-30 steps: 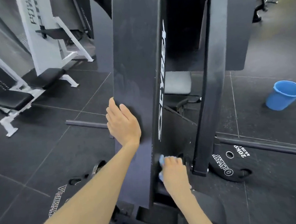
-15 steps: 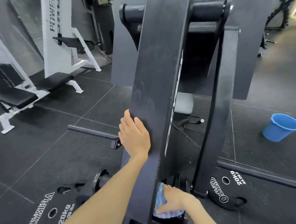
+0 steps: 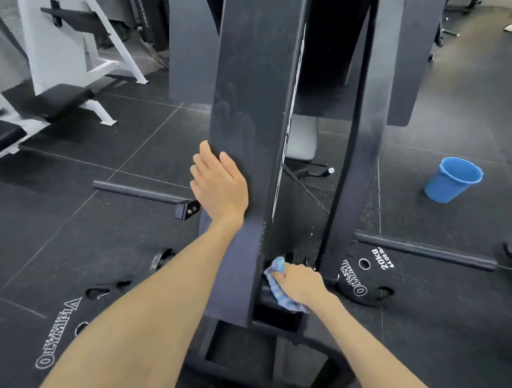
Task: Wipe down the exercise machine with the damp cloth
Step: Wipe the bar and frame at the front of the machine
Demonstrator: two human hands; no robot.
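Observation:
A tall black exercise machine point(image 3: 255, 72) fills the middle of the head view, its wide front upright leaning away from me. My left hand point(image 3: 219, 185) rests flat against the left face of that upright, fingers straight. Low down, in the gap between the upright and the slimmer black post point(image 3: 358, 156), my right hand point(image 3: 303, 283) grips a blue striped cloth point(image 3: 277, 281) and presses it against the upright's inner edge near the base. Part of the cloth is hidden under my fingers.
A blue bucket point(image 3: 452, 178) stands on the dark rubber floor at the right. Black 20 kg weight plates point(image 3: 365, 274) lie beside the base on both sides. Black base bars point(image 3: 139, 191) stick out left and right. A white bench machine point(image 3: 58, 71) stands at the far left.
My right hand with the cloth has worked around the upright's lower inner edge, dipping down and coming back up slightly. The camera has tilted upward. My left hand stays on the upright.

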